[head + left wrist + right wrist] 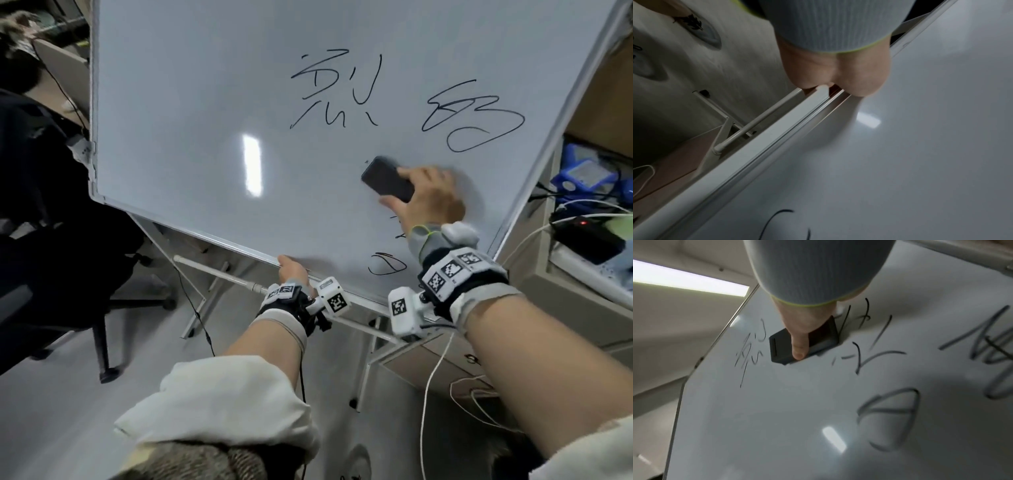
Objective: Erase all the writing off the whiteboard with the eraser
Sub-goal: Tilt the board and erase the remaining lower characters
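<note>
A large whiteboard (191,113) on a stand fills the head view, tilted. Black handwriting (335,92) sits at its upper middle, more writing (472,116) lies to the right, and a loop (387,265) is near the bottom edge. My right hand (428,195) grips a black eraser (387,178) and presses it flat on the board, just left of the lower strokes. In the right wrist view the thumb lies over the eraser (781,347), with strokes (869,353) beside it. My left hand (291,270) grips the board's bottom frame (777,138); its fingers curl behind the edge.
A black office chair (51,212) stands at the left beside the board. Shelves with blue devices (582,174) and cables are at the right. The stand's white legs (205,308) and a white cable (431,394) cross the floor below the board.
</note>
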{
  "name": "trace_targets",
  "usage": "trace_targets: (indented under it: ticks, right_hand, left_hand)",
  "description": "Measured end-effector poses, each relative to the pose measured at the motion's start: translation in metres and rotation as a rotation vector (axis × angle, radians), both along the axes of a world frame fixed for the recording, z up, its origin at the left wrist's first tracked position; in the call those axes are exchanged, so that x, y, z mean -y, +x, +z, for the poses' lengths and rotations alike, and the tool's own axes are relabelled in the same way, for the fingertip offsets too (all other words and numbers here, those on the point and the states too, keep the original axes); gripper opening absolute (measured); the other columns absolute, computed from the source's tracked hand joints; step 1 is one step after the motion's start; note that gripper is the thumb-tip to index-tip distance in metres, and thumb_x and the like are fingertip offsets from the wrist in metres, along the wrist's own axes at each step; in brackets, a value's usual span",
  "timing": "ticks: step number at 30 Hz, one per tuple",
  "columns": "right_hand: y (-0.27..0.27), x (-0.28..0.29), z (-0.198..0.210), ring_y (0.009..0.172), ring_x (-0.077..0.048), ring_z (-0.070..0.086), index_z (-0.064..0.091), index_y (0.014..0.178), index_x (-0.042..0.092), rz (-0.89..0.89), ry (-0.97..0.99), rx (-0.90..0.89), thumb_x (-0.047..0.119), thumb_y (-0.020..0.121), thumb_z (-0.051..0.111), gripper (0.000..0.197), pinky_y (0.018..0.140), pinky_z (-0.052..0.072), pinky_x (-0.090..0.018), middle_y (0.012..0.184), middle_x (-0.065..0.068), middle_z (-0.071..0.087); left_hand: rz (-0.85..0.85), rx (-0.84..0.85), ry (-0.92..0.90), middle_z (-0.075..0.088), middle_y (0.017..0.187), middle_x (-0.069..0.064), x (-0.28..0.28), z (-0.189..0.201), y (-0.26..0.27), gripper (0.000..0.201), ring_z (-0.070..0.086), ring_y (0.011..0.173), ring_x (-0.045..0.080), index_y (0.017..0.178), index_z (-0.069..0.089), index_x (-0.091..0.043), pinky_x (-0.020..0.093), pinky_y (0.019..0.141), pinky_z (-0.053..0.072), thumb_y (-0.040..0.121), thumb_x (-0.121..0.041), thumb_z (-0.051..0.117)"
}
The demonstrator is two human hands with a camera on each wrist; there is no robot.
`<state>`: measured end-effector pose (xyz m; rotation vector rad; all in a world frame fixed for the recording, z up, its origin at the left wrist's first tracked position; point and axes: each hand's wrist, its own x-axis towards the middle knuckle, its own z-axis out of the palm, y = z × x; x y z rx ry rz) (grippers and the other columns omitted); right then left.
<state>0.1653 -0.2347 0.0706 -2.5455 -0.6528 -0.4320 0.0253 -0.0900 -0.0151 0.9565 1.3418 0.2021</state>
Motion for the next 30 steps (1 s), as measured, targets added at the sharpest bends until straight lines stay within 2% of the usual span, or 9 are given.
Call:
trace_targets:
  ticks: [6, 10, 14, 16, 18, 21, 25, 27, 30]
  right_hand:
    - [-0.066, 0.033, -0.08, 0.105, -0.02, 0.056, 0.066, 0.116, 0.032, 0.314, -0.354, -0.123, 0.062, 0.07, 0.075, 0.056, 0.084, 0.045, -0.033, 0.112, 0.005, 0.064]
    - [-0.053, 0.045, -0.075, 0.108, -0.021, 0.057, 0.064, 0.118, 0.033, 0.327, -0.403, -0.07, 0.065, 0.073, 0.07, 0.056, 0.091, 0.038, -0.035, 0.115, 0.005, 0.066]
    - [-0.002, 0.059, -0.021, 0.101, -0.03, 0.06, 0.068, 0.114, 0.027, 0.082, -0.136, 0.062, 0.053, 0.068, 0.081, 0.055, 0.083, 0.04, -0.04, 0.107, -0.005, 0.068]
    - [0.014, 0.067, 0.002, 0.1, -0.031, 0.058, 0.067, 0.116, 0.027, -0.016, -0.076, 0.086, 0.052, 0.068, 0.08, 0.055, 0.082, 0.04, -0.04, 0.108, -0.005, 0.066]
    - [0.015, 0.07, 0.006, 0.099, -0.031, 0.057, 0.068, 0.115, 0.027, -0.031, -0.034, 0.083, 0.049, 0.067, 0.081, 0.055, 0.08, 0.042, -0.039, 0.107, -0.005, 0.065]
    - [-0.01, 0.071, -0.028, 0.094, -0.028, 0.058, 0.069, 0.105, 0.024, 0.095, -0.082, -0.012, 0.049, 0.061, 0.085, 0.053, 0.076, 0.043, -0.035, 0.102, -0.003, 0.065]
    - [-0.048, 0.08, -0.082, 0.098, -0.02, 0.058, 0.067, 0.105, 0.03, 0.285, -0.335, -0.106, 0.062, 0.062, 0.079, 0.054, 0.079, 0.04, -0.032, 0.104, 0.006, 0.063]
    - [-0.047, 0.08, -0.086, 0.105, -0.017, 0.056, 0.065, 0.108, 0.034, 0.307, -0.402, -0.124, 0.066, 0.065, 0.075, 0.055, 0.084, 0.038, -0.033, 0.11, 0.01, 0.062]
    - [-0.026, 0.082, -0.063, 0.103, -0.02, 0.058, 0.065, 0.11, 0.033, 0.268, -0.355, -0.047, 0.065, 0.066, 0.076, 0.055, 0.086, 0.035, -0.035, 0.11, 0.007, 0.065]
  left_hand:
    - [0.025, 0.0, 0.0, 0.043, 0.146, 0.018, 0.01, -0.01, 0.003, 0.057, 0.047, 0.123, 0.032, 0.144, 0.036, 0.002, 0.036, 0.103, 0.037, 0.107, -0.034, 0.012]
    - [0.082, 0.086, -0.03, 0.048, 0.141, 0.018, 0.021, -0.004, 0.004, 0.052, 0.049, 0.107, 0.029, 0.137, 0.043, -0.005, 0.044, 0.096, 0.042, 0.106, -0.037, 0.018]
    - [0.214, 0.055, -0.162, 0.055, 0.082, 0.008, 0.036, -0.016, 0.006, 0.061, 0.051, 0.071, 0.027, 0.118, 0.062, -0.007, 0.034, 0.067, 0.043, 0.085, -0.057, 0.048]
    - [0.198, 0.034, -0.164, 0.059, 0.087, 0.007, 0.05, -0.008, 0.005, 0.057, 0.056, 0.076, 0.028, 0.107, 0.061, -0.009, 0.039, 0.078, 0.049, 0.08, -0.059, 0.054]
    - [0.173, 0.045, -0.141, 0.058, 0.106, 0.007, 0.063, 0.0, 0.002, 0.044, 0.054, 0.092, 0.03, 0.105, 0.055, -0.014, 0.039, 0.086, 0.045, 0.087, -0.054, 0.051]
    - [0.079, 0.028, -0.062, 0.053, 0.124, 0.006, 0.067, -0.004, 0.002, 0.046, 0.051, 0.111, 0.029, 0.128, 0.052, -0.013, 0.033, 0.091, 0.04, 0.097, -0.046, 0.042]
    - [0.063, 0.002, -0.066, 0.052, 0.136, 0.011, 0.068, -0.005, 0.003, 0.063, 0.05, 0.125, 0.031, 0.138, 0.048, -0.008, 0.033, 0.083, 0.036, 0.099, -0.055, 0.036]
    - [0.057, -0.007, -0.064, 0.053, 0.134, 0.012, 0.066, -0.008, 0.002, 0.065, 0.051, 0.123, 0.033, 0.137, 0.049, -0.009, 0.035, 0.086, 0.039, 0.098, -0.059, 0.034]
    - [0.116, -0.051, -0.101, 0.062, 0.112, 0.01, 0.067, -0.004, 0.005, 0.069, 0.06, 0.103, 0.035, 0.113, 0.058, -0.011, 0.044, 0.095, 0.045, 0.082, -0.07, 0.041]
